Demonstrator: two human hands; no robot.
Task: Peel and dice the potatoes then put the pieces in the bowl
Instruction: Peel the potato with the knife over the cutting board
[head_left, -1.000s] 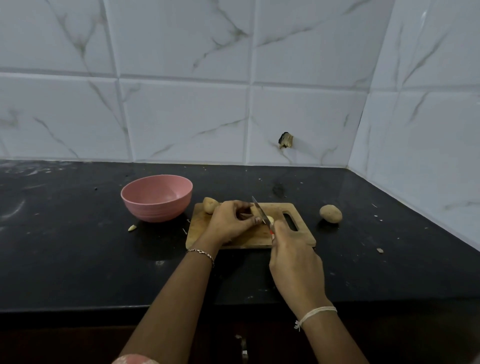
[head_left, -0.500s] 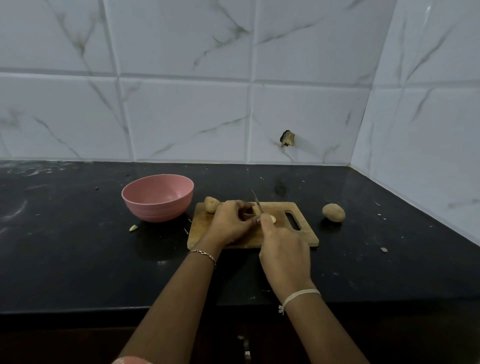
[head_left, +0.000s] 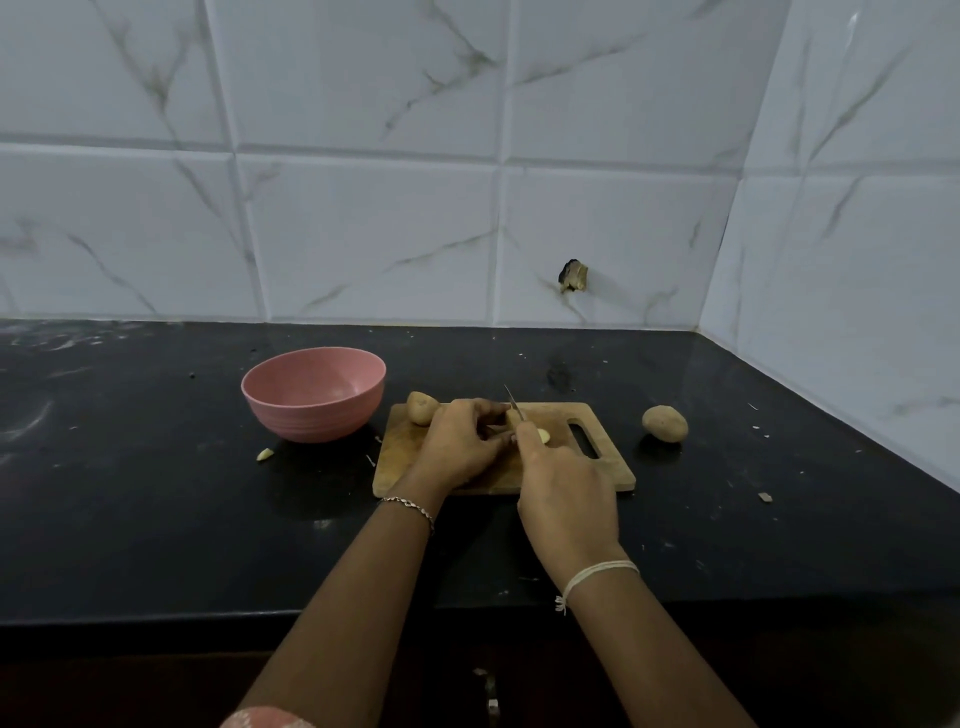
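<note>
A glossy black stone counter (head_left: 156, 519), dusted with pale specks and smears, runs to a white marble-veined tiled wall (head_left: 363, 234); the walls meet in a corner at the far right. One tile near that corner has a chipped hole (head_left: 573, 275).

The counter's left stretch and the band along its front edge are bare. A round pink bowl (head_left: 311, 415) with faint ribs on its wall stands left of centre, just beside the far left corner of a wooden cutting board (head_left: 400, 457). The board is rectangular and scored, with a handle slot (head_left: 584, 439) at its right end.

An unpeeled potato (head_left: 422, 408) lies on the board's far left corner. A second potato (head_left: 665, 423) lies on the counter, apart from the board's right edge. A pale scrap (head_left: 265, 454) lies in front of the bowl.

The left hand (head_left: 460, 447) curls its fingers down at mid-board, seemingly pinning the peeled potato (head_left: 542, 435), most of it hidden. The right hand (head_left: 566, 493) grips a knife (head_left: 511, 400), blade tip raised and tilted away, handle covered by the fist.
</note>
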